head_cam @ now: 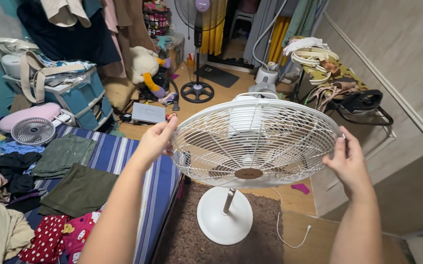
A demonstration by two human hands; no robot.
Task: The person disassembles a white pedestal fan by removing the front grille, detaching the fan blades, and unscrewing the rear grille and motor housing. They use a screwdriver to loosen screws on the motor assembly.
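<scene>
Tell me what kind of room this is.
Likely a cluttered bedroom: a bed strewn with folded clothes, hanging clothes, and a white fan gripped by both hands.

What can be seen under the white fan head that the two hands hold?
Under the fan grille stands its round white base on a brown rug, with a white cord beside it. The grille covers the upper pole.

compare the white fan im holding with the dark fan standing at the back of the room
The white fan is tilted so its grille faces up, gripped at the rim by the left hand and the right hand; the dark fan stands upright, untouched. The white fan sits on a brown rug on a short stem; the dark fan rises on a long thin pole from bare wooden floor. Both have round bases and wire grilles.
</scene>
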